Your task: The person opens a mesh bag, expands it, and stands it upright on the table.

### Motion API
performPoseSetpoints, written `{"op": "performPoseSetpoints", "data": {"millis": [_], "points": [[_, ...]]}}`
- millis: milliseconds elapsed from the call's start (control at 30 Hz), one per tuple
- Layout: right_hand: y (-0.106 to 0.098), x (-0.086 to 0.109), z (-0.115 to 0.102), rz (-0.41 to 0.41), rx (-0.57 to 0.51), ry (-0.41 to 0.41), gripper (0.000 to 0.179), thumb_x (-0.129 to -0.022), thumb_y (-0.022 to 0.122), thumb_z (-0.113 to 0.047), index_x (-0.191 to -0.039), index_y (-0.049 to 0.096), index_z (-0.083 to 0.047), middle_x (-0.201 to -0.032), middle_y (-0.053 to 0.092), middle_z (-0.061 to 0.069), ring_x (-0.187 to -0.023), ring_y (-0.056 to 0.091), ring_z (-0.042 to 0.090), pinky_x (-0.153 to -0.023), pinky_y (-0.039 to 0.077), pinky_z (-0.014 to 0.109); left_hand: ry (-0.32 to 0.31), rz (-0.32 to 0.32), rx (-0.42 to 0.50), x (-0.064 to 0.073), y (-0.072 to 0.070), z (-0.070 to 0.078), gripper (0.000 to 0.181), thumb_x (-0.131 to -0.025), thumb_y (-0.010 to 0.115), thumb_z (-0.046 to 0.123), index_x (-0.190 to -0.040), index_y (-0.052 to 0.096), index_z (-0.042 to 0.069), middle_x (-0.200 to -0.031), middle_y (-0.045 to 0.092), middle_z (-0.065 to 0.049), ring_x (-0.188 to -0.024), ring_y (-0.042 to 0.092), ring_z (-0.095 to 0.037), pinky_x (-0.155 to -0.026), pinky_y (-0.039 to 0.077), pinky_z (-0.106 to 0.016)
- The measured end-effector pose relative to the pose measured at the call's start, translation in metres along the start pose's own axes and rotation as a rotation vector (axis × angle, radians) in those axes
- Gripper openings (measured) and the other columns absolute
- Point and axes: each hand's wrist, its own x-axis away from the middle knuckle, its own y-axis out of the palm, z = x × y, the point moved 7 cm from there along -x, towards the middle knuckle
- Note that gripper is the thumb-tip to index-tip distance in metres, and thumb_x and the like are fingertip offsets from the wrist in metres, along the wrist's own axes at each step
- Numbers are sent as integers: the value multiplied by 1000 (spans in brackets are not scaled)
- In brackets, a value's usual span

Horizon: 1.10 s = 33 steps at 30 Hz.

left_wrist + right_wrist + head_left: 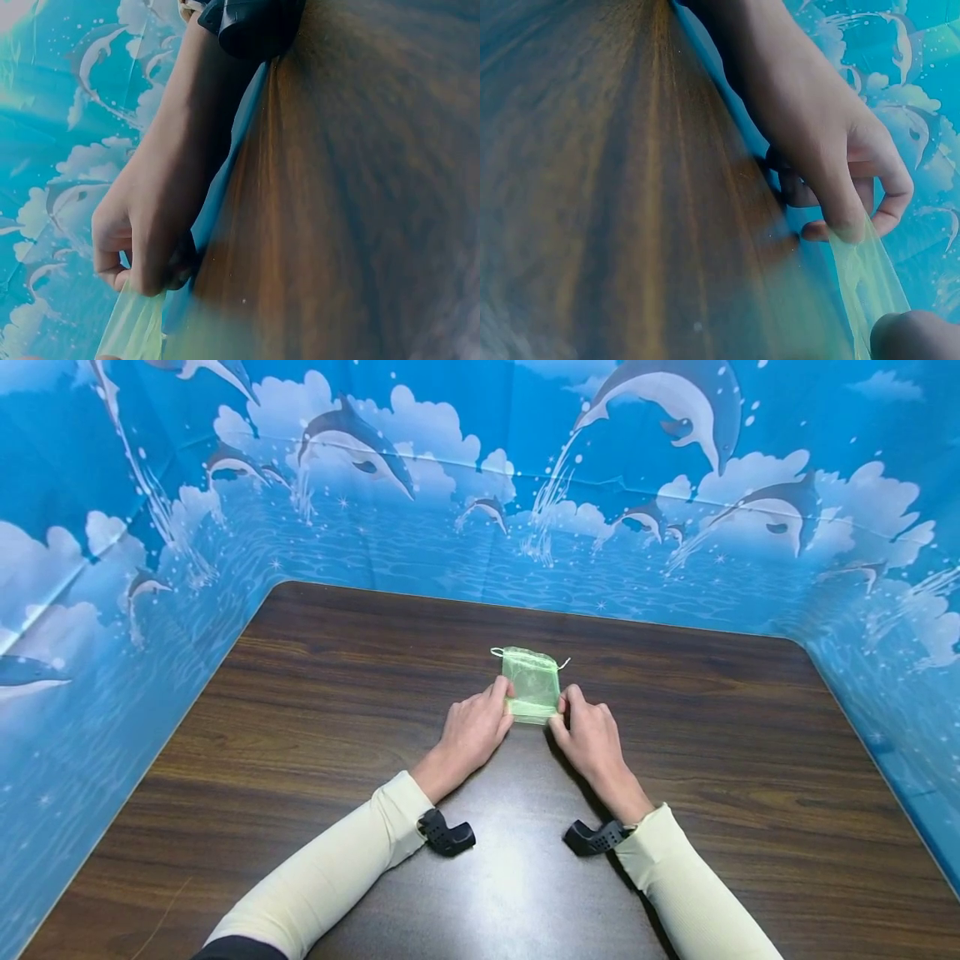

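Nearest, two pale sleeves [330,868] come in from seven and five o'clock, reaching the wrists, perhaps to cover the forearms. Black clips [596,837] sit at the cuffs on the inner side, probably so that whatever they carry faces each hand's work. Further on, the left hand [476,722] pinches a small green see-through bag [532,687] at its eight o'clock edge, between thumb and curled fingers. The right hand [590,731] matches it at four o'clock, thumb against forefinger with the thin cloth between. Gripping opposite edges likely draws the limp mesh flat and square, which a single hand could hardly do. The bag is over the table [337,710], towards twelve o'clock from the middle; whether all of it touches the wood I cannot tell. Its strings leave the far end, a white loop [497,652] at ten o'clock and a loose tail [565,663] at two, both free of the fingers. Beyond the table's far edge a blue dolphin-print sheet [435,543] hangs from ten round to two o'clock, presumably as a screen
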Motion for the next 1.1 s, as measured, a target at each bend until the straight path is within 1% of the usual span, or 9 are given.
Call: {"op": "performPoseSetpoints", "data": {"millis": [67, 200, 300, 433, 600, 767, 867, 1000, 1100], "points": [[0, 0, 2, 0, 8, 4, 15, -88, 65, -13, -94, 51, -12, -58, 56, 6, -61, 56, 34, -71, 46, 48, -5, -6, -4, 0, 1, 1, 22, -94, 64, 14, -115, 55, 13, -82, 63, -1, -61, 64, -22, -50, 49, -40], [1, 1, 0, -8, 28, -4, 14, -90, 64, -14, -94, 51, -12, -57, 56, 5, -57, 56, 31, -75, 46, 47, -57, -1, -24, 1, 1, 0, 25, -94, 65, 15, -116, 54, 13, -82, 63, -1, -61, 65, -22, -49, 49, -39], [2, 1, -2, -17, 33, -1, 14, -90, 64, -14, -94, 51, -11, -57, 56, 5, -56, 56, 29, -76, 46, 47, -73, -1, -38, 3, 1, 0, 27, -93, 68, 15, -116, 54, 13, -83, 64, -2, -64, 67, -23, -51, 51, -40], [1, 2, 0, -25, 45, 14, 13, -90, 63, -12, -94, 51, -11, -56, 54, 4, -55, 54, 28, -76, 45, 46, -31, -26, -58, 3, 2, 3, 26, -99, 71, 25, -116, 55, 14, -88, 67, -1, -69, 69, -21, -55, 54, -40], [-2, 0, 3, -9, 63, 15, 12, -89, 63, -12, -93, 51, -10, -55, 53, 4, -54, 52, 29, -76, 46, 49, 6, -75, -57, 2, 4, 6, 39, -100, 68, 44, -121, 56, 14, -99, 67, -1, -74, 69, -19, -56, 54, -39], [-2, 0, 4, -8, 56, -9, 13, -86, 63, -15, -92, 52, -10, -55, 55, 2, -53, 51, 29, -75, 47, 50, -24, -77, -45, 2, 2, 3, 34, -102, 68, 38, -121, 55, 14, -102, 69, -2, -78, 72, -21, -57, 55, -40], [-1, 0, 5, -35, 63, -29, 15, -86, 63, -20, -92, 53, -11, -55, 55, -1, -49, 48, 24, -74, 47, 49, -42, -52, -57, 2, 0, 2, 28, -102, 68, 32, -117, 55, 13, -96, 68, -3, -74, 72, -24, -56, 54, -41], [2, -1, 5, -118, 77, -38, 23, -93, 63, -31, -97, 53, -11, -59, 53, -3, -50, 45, 18, -83, 46, 49, -73, -7, -99, 2, -4, -2, 26, -100, 69, 32, -102, 53, 11, -81, 61, -2, -61, 67, -25, -50, 51, -41], [3, -1, 5, -162, 92, -45, 27, -98, 63, -37, -97, 53, -12, -64, 51, -2, -53, 45, 18, -89, 47, 52, -56, 2, -135, 2, -5, -3, 26, -99, 68, 32, -91, 54, 12, -74, 57, 0, -56, 64, -24, -49, 51, -40]]}}
